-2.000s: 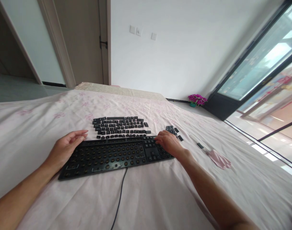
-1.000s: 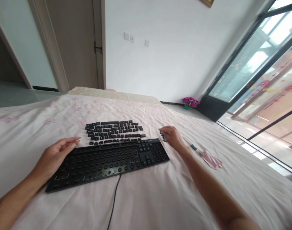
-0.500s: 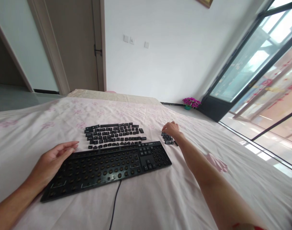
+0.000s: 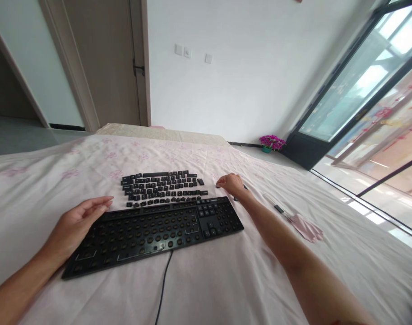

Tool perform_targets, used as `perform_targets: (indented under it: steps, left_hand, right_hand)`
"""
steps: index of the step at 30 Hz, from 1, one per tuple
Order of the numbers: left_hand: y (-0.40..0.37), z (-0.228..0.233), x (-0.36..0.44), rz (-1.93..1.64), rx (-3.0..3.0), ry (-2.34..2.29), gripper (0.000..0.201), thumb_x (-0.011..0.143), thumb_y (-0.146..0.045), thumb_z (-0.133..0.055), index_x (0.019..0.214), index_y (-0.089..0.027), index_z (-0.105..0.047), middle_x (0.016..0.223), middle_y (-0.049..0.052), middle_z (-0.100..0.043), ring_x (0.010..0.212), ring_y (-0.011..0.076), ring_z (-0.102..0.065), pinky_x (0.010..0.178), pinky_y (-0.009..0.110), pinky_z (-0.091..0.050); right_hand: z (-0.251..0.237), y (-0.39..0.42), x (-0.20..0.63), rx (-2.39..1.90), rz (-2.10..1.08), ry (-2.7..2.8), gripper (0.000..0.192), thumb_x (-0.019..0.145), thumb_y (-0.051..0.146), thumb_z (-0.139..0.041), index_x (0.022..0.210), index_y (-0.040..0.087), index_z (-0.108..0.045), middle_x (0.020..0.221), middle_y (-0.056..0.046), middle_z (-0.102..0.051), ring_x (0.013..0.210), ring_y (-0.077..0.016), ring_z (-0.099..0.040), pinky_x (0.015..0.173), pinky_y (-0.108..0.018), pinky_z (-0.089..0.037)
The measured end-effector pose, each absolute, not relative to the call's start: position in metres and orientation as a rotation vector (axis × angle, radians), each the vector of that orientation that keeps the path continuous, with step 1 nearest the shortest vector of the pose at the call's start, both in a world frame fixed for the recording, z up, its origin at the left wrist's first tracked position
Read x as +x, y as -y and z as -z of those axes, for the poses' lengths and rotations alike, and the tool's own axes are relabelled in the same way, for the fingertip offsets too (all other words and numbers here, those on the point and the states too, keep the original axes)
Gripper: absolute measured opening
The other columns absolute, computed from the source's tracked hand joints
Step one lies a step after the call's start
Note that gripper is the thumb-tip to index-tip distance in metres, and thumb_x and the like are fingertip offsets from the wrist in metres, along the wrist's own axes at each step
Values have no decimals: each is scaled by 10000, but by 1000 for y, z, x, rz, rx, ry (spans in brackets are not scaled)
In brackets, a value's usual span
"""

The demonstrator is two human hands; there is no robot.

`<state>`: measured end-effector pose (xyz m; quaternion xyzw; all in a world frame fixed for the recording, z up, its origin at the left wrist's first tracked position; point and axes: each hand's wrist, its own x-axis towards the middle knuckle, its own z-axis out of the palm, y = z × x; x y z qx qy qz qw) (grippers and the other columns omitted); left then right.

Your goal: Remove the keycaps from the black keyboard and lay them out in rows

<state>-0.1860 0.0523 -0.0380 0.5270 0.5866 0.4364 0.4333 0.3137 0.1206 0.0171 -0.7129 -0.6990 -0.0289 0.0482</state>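
Observation:
A black keyboard [image 4: 141,234] lies on the pale bedsheet with most of its keys removed; a block of keys right of its middle is still fitted. Behind it, loose black keycaps [image 4: 163,185] are laid out in rows. My right hand [image 4: 232,184] is just right of these rows, its fingertips pinching a small black keycap [image 4: 218,186]. Other dark keycaps under this hand and wrist are mostly hidden. My left hand [image 4: 79,223] rests by the keyboard's back left corner, fingers stretched out, with nothing visible in it.
A thin tool [image 4: 279,209] with a dark middle part lies right of my right forearm, beside a folded pink cloth [image 4: 306,228]. The keyboard's cable [image 4: 163,284] runs toward me. Beyond the bed are purple flowers [image 4: 272,142] in a green pot and a glass door [image 4: 341,95].
My right hand has moved left from the small keycap pile toward the rows, a keycap at its fingertips. The thin tool shows beside my forearm. My left hand stays at the keyboard's corner.

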Motion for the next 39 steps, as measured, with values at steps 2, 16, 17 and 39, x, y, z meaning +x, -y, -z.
perform_targets:
  steps: [2, 16, 17, 39]
  left_hand:
    - [-52, 38, -187, -1082, 1322, -1456, 635, 726, -613, -673, 1241, -246, -621, 1172, 67, -699, 1078, 235, -651, 818, 230, -535]
    - [-51, 36, -185, -1084, 1345, -1457, 605, 745, -591, -674, 1237, -242, -628, 1184, 50, -701, 1058, 201, -654, 793, 190, -520]
    - [-52, 36, -186, -1083, 1343, -1455, 602, 746, -589, -674, 1237, -246, -628, 1180, 47, -702, 1063, 198, -652, 796, 185, -517]
    - [-50, 35, -185, -1100, 1363, -1439, 593, 745, -593, -668, 1221, -240, -635, 1150, 51, -711, 1088, 213, -643, 856, 223, -506]
  right_hand:
    - [-16, -120, 313, -2178, 109, 2165, 166, 841, 346, -645, 932, 311, -780, 845, -11, -747, 939, -221, -587, 894, -355, -316]
    - [-19, -110, 305, -2036, 303, 2411, 159, 877, 238, -619, 932, 234, -768, 977, -92, -738, 1017, -251, -562, 880, -360, -290]
    - [-21, -108, 305, -2022, 308, 2410, 163, 880, 232, -613, 934, 233, -767, 973, -91, -738, 1012, -251, -564, 880, -360, -295]
    - [-18, -11, 305, -1466, 118, 2359, 229, 939, 322, -555, 1053, 289, -751, 958, -62, -671, 878, -209, -525, 788, -345, -427]
